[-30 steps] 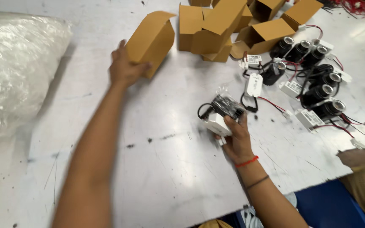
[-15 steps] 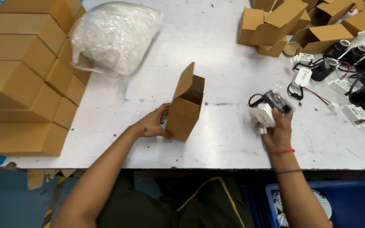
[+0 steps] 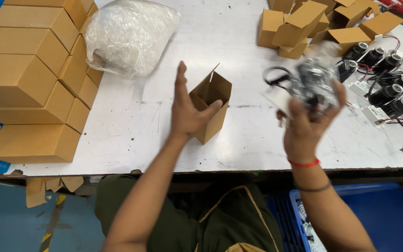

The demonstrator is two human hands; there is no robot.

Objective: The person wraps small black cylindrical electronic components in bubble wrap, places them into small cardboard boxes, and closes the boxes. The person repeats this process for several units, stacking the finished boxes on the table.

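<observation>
small open carton, upright at bench centre, flaps up; left hand spread flat against its 9 o'clock side, thumb on the front. right hand at 3 o'clock, closed round a bagged black lamp unit with trailing cable. risk: loose cable may snag a flap; the lightly steadied carton may tip.

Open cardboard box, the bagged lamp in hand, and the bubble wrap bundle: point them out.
open cardboard box (image 3: 213, 114), head view, front wall.
bagged lamp (image 3: 311, 81), head view, black body.
bubble wrap bundle (image 3: 129, 35), head view, middle.
</observation>
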